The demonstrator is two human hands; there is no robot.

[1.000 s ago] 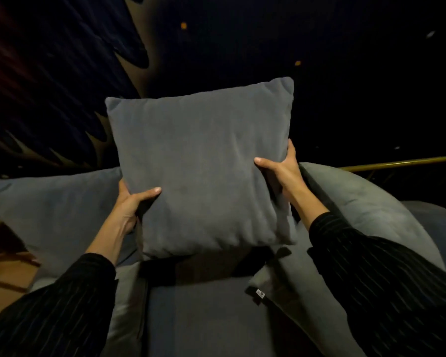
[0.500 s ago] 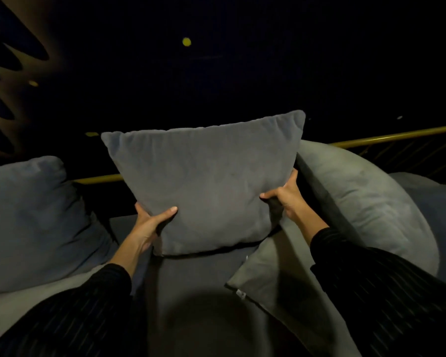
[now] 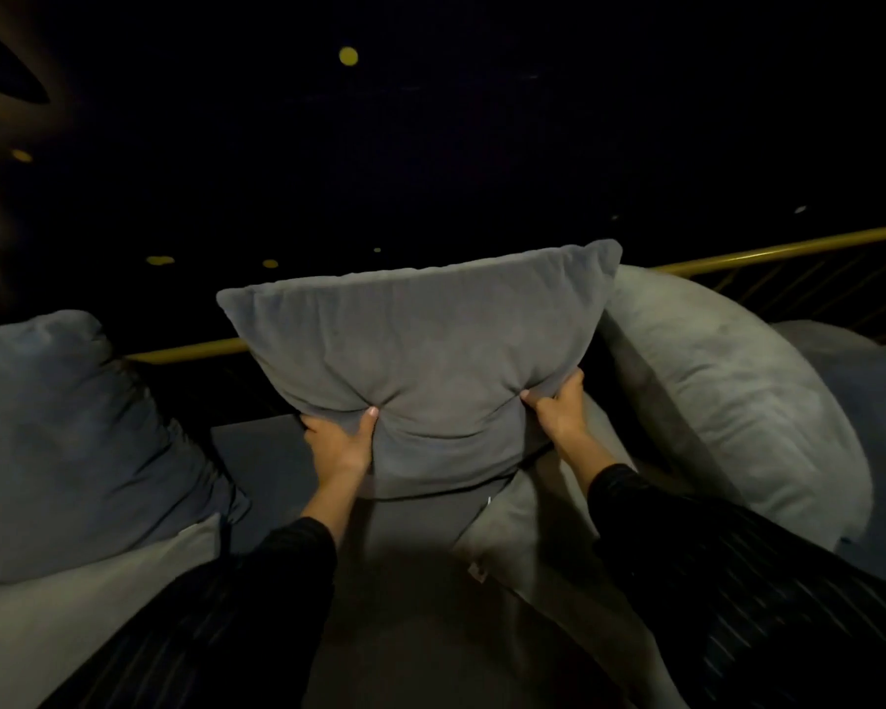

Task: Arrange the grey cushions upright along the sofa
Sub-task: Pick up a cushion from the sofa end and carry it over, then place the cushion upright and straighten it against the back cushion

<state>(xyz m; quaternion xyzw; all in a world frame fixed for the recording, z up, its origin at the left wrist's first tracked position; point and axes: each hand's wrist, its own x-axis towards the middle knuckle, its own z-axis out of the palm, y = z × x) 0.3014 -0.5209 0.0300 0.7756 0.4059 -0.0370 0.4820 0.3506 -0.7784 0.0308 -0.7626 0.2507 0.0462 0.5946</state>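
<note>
Lowered from chest height, the grey cushion [image 3: 420,360] now stands on the sofa seat [image 3: 420,550], pinched at its lower corners by left hand [image 3: 341,442] and right hand [image 3: 558,409], nearly placed.

single head cam, looks fwd/down, close over sofa [image 3: 420,580].

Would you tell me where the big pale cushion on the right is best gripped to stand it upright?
Grip the pale cushion by its rounded upper edge, from the front. It leans back towards the brass rail, and that edge is clear of the middle cushion.
</note>
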